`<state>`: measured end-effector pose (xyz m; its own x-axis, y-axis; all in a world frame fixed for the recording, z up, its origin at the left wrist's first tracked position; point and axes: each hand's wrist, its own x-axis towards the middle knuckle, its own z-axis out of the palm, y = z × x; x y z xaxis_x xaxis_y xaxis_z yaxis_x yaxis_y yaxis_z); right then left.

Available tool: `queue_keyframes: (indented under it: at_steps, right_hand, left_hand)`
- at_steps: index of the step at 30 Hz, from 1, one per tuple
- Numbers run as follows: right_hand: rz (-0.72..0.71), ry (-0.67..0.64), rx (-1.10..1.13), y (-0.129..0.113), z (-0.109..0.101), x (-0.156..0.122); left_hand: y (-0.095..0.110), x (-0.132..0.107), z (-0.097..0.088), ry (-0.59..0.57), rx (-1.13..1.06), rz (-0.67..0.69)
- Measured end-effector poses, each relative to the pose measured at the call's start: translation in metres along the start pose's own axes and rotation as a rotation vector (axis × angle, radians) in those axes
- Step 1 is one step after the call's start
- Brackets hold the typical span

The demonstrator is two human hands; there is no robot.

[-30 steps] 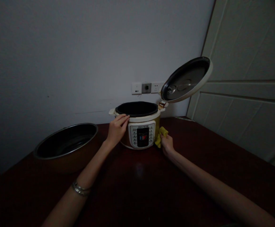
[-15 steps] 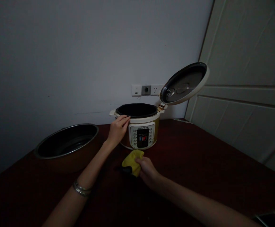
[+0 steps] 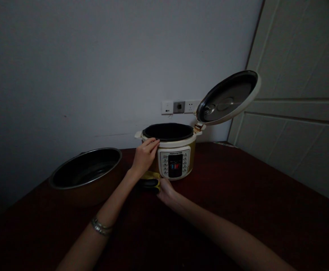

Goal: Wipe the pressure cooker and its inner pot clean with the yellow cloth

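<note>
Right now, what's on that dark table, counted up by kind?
Electric cooker, lid up: 1
Loose metal pot: 1
Yellow cloth, in the right hand: 1
Total: 3

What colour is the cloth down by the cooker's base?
Yellow, in the head view: the cloth held by the right hand beside the cooker.
</note>
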<state>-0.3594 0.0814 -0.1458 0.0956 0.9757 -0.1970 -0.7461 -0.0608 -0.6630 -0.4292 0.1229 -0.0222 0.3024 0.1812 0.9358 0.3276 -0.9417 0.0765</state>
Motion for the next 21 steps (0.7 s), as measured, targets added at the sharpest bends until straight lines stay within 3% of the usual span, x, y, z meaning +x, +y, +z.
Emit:
queue_keyframes:
  at_steps: [8,21]
  right_hand:
    - [-0.029,0.011,-0.055,-0.019,-0.031,-0.027]
    - [-0.123,0.214,-0.183,-0.077,-0.089,-0.056]
  left_hand:
    - [0.002,0.0,-0.001,0.007,0.009,0.011]
    - [-0.001,-0.001,0.001,0.018,0.011,0.022]
